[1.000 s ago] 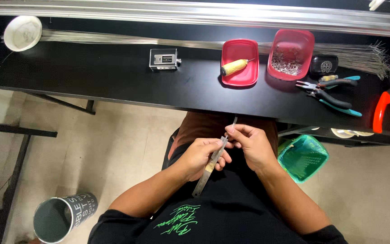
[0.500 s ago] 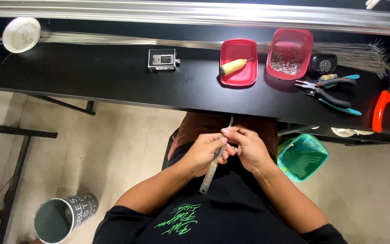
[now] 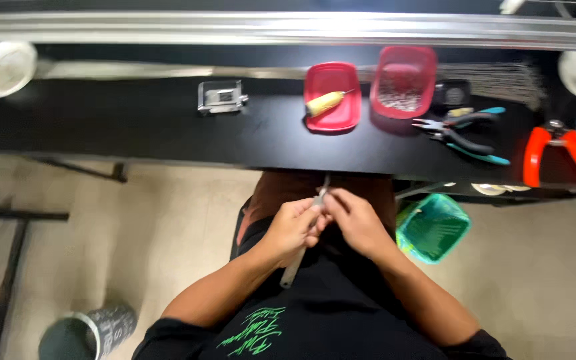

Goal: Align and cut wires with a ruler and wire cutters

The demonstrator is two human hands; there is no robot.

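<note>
A long black worktop runs across the top of the view above a pale tiled floor, and the person sits below its front edge with both hands over the lap. The left hand is closed around a thin grey metal strip, which slants from near the worktop edge down past the wrist. The right hand pinches the strip's upper part, fingertips meeting those of the left; whether something small sits between them cannot be told. Judging by this, the handwork on the strip is mid-way, nothing yet set down. Outward lie a red tray with a yellow-handled tool, a second red tray of small parts, teal-handled pliers, orange-handled cutters and a teal basket.
</note>
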